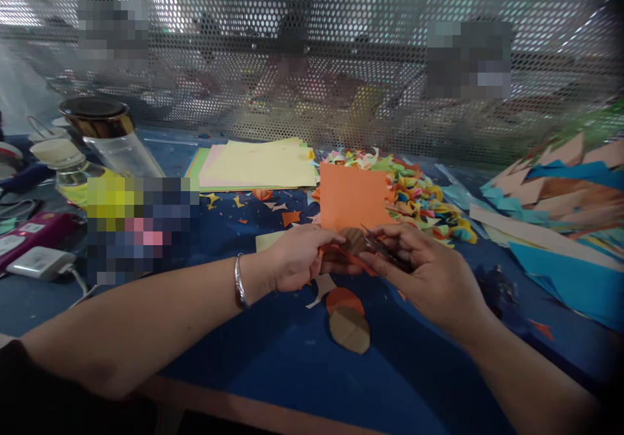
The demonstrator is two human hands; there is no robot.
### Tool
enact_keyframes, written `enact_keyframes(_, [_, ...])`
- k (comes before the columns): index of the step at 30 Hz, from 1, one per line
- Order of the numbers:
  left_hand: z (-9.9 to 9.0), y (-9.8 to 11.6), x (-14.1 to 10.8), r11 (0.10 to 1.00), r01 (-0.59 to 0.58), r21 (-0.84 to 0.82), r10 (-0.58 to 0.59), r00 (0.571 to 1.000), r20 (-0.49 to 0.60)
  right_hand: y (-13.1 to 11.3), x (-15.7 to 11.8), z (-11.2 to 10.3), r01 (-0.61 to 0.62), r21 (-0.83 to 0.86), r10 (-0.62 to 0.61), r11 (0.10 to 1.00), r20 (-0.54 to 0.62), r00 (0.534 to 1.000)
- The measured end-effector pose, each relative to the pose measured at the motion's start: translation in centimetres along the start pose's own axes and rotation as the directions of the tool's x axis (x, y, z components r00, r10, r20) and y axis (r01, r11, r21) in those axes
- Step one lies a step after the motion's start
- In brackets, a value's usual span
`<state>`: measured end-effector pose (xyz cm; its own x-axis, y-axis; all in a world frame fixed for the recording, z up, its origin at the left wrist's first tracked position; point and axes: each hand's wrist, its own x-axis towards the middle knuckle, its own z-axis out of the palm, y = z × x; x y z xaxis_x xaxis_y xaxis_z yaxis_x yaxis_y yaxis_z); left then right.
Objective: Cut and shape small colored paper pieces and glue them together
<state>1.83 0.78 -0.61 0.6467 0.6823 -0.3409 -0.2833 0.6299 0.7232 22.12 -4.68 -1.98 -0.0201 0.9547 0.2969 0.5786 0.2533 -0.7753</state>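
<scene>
Orange paper (353, 194), brown disc (353, 241) in left hand (298, 257), scissors (383, 250) in right hand (429, 276)

Blue table (273, 357) carries paper sheets (263, 165); scraps (424, 194); discs (349, 328).

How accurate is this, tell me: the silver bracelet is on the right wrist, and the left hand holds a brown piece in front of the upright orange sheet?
One thing is wrong: the head view shows the silver bracelet on the left wrist. The left hand does hold a brown piece in front of the upright orange sheet.
</scene>
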Motion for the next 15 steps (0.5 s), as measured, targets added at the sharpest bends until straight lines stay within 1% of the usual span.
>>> enact_keyframes(3, [-0.17, -0.08, 0.14, 1.000, 0.011, 0.004, -0.011, 1.000, 0.026, -0.04, -0.03, 0.02, 0.007, -0.009, -0.007, 1.000, 0.000, 1.000])
enact_keyframes(9, [0.07, 0.08, 0.05, 0.999, 0.028, 0.029, -0.026, 0.999, -0.038, 0.14, -0.09, -0.05, 0.003, -0.041, -0.002, 0.999, 0.019, 1.000])
enact_keyframes(15, [0.38, 0.28, -0.14, 0.998, 0.044, 0.054, -0.042, 0.998, -0.038, -0.02, -0.10, -0.02, -0.006, -0.053, 0.008, 0.999, 0.035, 0.999])
